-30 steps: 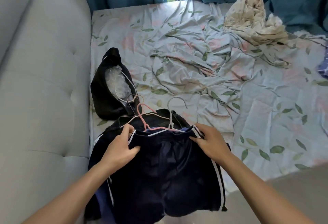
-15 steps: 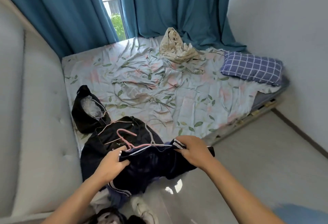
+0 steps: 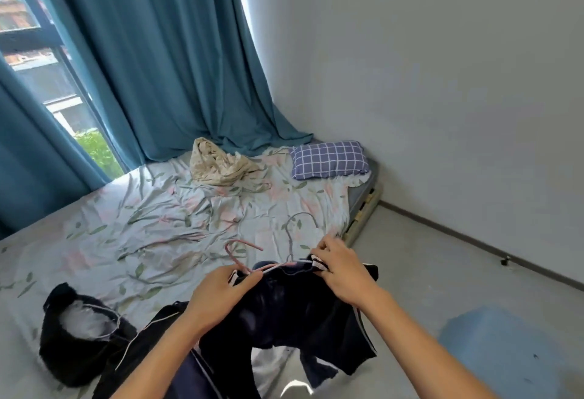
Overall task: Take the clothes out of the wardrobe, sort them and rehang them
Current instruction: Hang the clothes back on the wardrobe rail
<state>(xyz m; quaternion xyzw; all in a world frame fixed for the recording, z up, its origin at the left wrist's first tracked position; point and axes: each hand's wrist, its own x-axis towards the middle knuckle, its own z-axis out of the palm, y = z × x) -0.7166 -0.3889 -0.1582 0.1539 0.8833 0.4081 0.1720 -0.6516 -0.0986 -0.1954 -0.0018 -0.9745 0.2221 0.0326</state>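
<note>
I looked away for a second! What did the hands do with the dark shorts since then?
Both hands, left hand and right hand, lifted the dark shorts with their hangers off the bed and carried them out over the floor. The grip on the waistband did not change, and the black clothes stayed on the bed.

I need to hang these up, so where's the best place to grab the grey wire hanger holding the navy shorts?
Probably the grey wire hanger by its neck just under the hook, coming from above: the hook sticks up free of the navy shorts, while the left hand and right hand already pinch the waistband ends.
</note>
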